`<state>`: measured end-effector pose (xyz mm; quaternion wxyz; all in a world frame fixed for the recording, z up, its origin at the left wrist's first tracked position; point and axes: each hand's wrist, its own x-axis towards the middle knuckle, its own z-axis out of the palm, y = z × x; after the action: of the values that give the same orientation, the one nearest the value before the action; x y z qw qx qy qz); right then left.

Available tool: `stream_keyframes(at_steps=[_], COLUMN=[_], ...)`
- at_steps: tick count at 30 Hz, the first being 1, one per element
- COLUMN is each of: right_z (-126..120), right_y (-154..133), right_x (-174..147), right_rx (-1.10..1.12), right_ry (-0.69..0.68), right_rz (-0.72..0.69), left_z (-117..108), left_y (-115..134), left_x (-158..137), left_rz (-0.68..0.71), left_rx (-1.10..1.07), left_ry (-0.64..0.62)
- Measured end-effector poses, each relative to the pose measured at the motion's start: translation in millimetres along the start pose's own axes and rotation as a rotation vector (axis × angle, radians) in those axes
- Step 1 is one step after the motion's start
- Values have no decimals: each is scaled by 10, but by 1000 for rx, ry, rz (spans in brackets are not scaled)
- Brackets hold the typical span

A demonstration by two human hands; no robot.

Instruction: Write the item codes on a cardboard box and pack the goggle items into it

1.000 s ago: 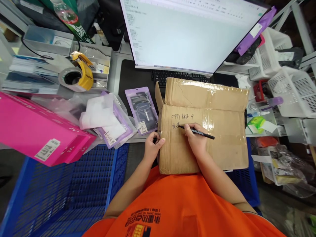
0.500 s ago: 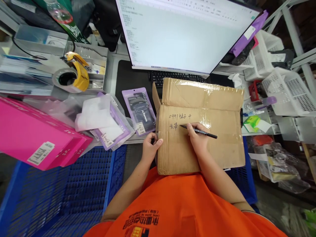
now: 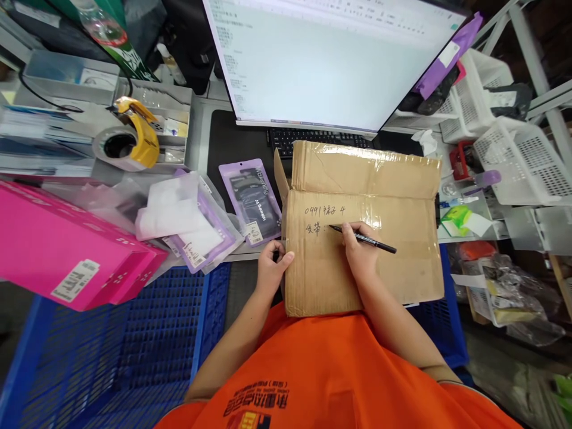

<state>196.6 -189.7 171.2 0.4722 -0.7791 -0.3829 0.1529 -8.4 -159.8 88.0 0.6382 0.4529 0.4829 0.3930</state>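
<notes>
Now right grip (image 3: 361, 253) is pinching the black pen (image 3: 378, 243), tip pointing left, over carton (image 3: 397, 271) overhanging table's (image 3: 248, 255) near edge.

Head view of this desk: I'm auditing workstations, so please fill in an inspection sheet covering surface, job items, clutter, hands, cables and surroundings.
Surface: grey desk with black mat, both partly covered.
Job items: cardboard box, handwriting on its upward face; black pen, tip at the second line.
Clutter: tape dispenser, pink boxes and purple pouch, left of the box.
Hands: left hand at the box's left edge, grip unclear; right hand holds the pen.
Cables: black cable among the trays, upper left; ends unclear.
Surroundings: monitor, keyboard partly hidden by the box, white baskets at right.
</notes>
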Motion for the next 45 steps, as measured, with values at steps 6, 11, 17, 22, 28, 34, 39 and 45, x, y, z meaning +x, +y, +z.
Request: stream_keyframes(at_steps=[6, 11, 17, 22, 28, 34, 39, 45], right_z=[26, 34, -14, -111, -329, -441, -150, -3], right_y=[10, 32, 39, 26, 95, 141, 70, 66], right_x=[-4, -22, -11, 12, -72, 132, 410, 442], right_rx=[-43, -87, -46, 153, 123, 5, 72, 51], right_ry=[15, 41, 7, -32, 10, 74, -28, -22], right_rz=[-12, -98, -39, 107, 70, 21, 94, 124], left_z=[4, 4, 0, 28, 39, 34, 34, 40], left_y=[12, 15, 40, 93, 135, 131, 142, 171], left_x=[-3, 1, -3, 13, 32, 30, 41, 46], left_rz=[-1, 0, -21, -18, -32, -23, -21, -13], left_rx=[11, 14, 24, 21, -9, -4, 24, 52], left_ry=[-1, 6, 10, 21, 31, 50, 70, 66])
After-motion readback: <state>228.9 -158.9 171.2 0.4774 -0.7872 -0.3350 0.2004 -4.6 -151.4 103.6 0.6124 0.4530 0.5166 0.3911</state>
